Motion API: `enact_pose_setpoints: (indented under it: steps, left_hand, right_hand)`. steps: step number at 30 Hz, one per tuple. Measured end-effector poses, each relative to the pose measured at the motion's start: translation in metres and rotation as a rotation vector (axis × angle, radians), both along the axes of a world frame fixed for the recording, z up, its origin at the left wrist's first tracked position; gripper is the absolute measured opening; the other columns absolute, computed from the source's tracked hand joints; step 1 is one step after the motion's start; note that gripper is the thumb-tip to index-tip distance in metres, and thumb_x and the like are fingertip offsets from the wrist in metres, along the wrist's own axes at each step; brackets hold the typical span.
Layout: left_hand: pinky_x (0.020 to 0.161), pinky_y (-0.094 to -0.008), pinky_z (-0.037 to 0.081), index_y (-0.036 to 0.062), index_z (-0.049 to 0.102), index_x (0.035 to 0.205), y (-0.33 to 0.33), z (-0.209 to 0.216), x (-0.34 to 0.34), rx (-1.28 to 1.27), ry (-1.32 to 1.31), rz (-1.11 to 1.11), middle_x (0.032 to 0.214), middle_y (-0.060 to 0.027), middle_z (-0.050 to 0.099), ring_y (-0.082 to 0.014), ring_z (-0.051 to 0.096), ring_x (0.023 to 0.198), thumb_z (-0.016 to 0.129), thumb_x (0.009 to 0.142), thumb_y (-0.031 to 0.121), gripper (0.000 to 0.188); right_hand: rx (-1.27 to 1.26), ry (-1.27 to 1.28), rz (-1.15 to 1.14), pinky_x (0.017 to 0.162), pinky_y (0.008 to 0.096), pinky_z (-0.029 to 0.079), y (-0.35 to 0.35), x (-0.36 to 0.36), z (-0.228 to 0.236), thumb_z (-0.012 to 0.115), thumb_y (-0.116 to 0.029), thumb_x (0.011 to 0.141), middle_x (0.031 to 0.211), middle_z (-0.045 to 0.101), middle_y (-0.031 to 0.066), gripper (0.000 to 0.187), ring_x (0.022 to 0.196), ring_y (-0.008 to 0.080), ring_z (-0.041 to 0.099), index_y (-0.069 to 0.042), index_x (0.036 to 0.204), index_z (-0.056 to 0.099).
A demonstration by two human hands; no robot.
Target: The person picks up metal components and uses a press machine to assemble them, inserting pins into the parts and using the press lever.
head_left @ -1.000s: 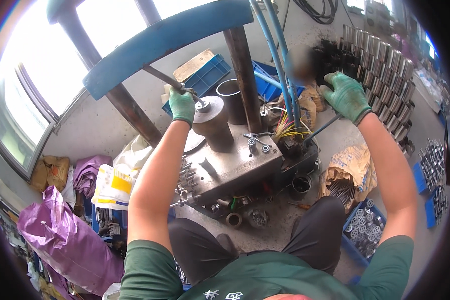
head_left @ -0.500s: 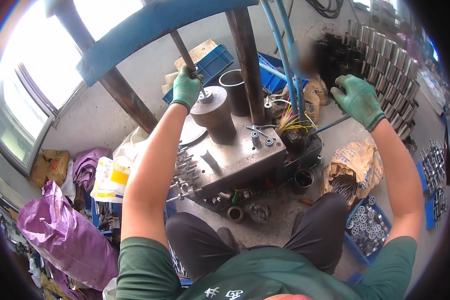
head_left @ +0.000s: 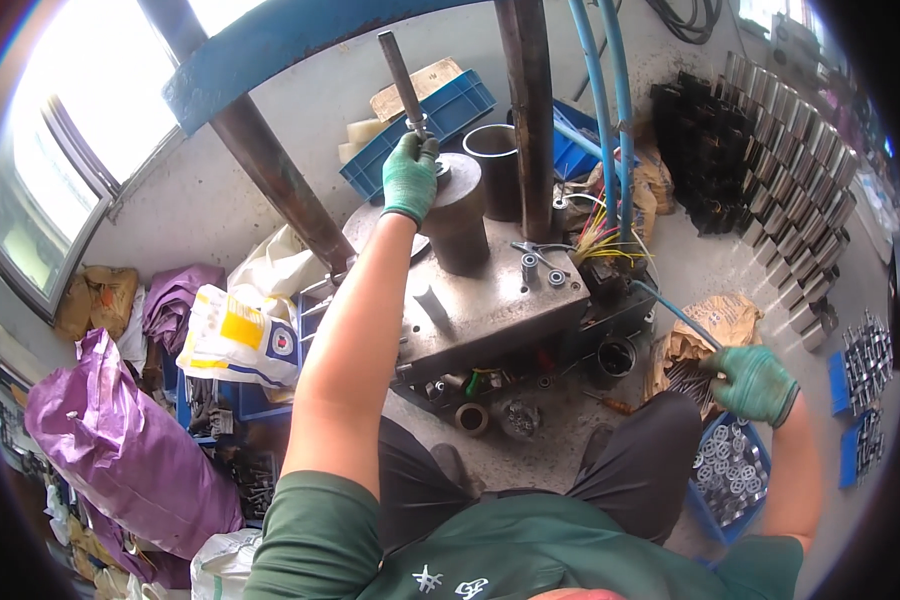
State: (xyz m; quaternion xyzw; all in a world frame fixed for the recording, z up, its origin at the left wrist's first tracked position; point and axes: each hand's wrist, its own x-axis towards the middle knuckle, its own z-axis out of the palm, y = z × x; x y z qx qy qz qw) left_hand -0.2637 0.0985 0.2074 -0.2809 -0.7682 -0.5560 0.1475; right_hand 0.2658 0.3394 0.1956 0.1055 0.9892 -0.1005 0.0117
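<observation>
My left hand (head_left: 410, 182), in a green glove, is closed round the lower end of a metal shaft (head_left: 400, 78) with a ring near its grip. The shaft stands nearly upright, slightly tilted, its top end free. Just beside and below that hand is a thick steel cylinder (head_left: 458, 220) with a small round piece on its top, standing on the steel press table (head_left: 510, 310). My right hand (head_left: 758, 385), also green-gloved, is curled at the end of a blue lever (head_left: 675, 312) that slopes down to it from the table's right side; its fingertips are partly hidden.
Two small bearings (head_left: 556, 277) and a tool lie on the table. Steel posts (head_left: 526, 120) and a blue beam (head_left: 310, 45) frame it. A blue crate of metal wheels (head_left: 730, 465), a paper sack (head_left: 720, 318) and stacked steel tubes (head_left: 785, 170) are at right; purple sacks (head_left: 120, 430) at left.
My right hand has come down and the lever with it, from level to sloping downward. My left hand and the shaft appear shifted right in view, the shaft's top now showing below the beam.
</observation>
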Motion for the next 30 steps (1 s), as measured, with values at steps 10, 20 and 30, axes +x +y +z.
enact_pose_setpoints:
  steps: [10,20,30]
  left_hand:
    - [0.077,-0.0301,0.052,0.0037,0.071,0.115,-0.001,0.005,0.006,-0.004,-0.027,-0.036,0.089,-0.005,0.071,-0.0128,0.061,0.078,0.066,0.107,0.023,0.022]
    - [0.08,-0.0369,0.055,0.0023,0.072,0.117,0.003,-0.001,-0.001,0.035,-0.032,-0.053,0.097,-0.0169,0.076,-0.0251,0.071,0.081,0.069,0.104,0.025,0.026]
    - [0.082,-0.0341,0.056,0.0035,0.074,0.12,0.006,-0.004,-0.007,0.068,-0.102,-0.093,0.102,-0.0138,0.079,-0.0196,0.071,0.084,0.069,0.103,0.024,0.026]
  right_hand:
    - [0.027,0.1,-0.258,0.073,0.0502,0.056,-0.047,0.014,-0.026,0.069,-0.025,0.083,0.083,0.072,0.0184,0.022,0.079,0.0397,0.071,-0.004,0.078,0.074]
    - [0.037,0.136,-0.269,0.069,0.0443,0.057,-0.049,0.012,-0.019,0.072,-0.021,0.083,0.077,0.072,0.0184,0.018,0.07,0.0366,0.072,-0.003,0.08,0.077]
    - [0.057,0.18,-0.272,0.067,0.0483,0.055,-0.05,0.015,-0.025,0.075,-0.02,0.085,0.076,0.068,0.0222,0.02,0.071,0.041,0.069,-0.002,0.077,0.073]
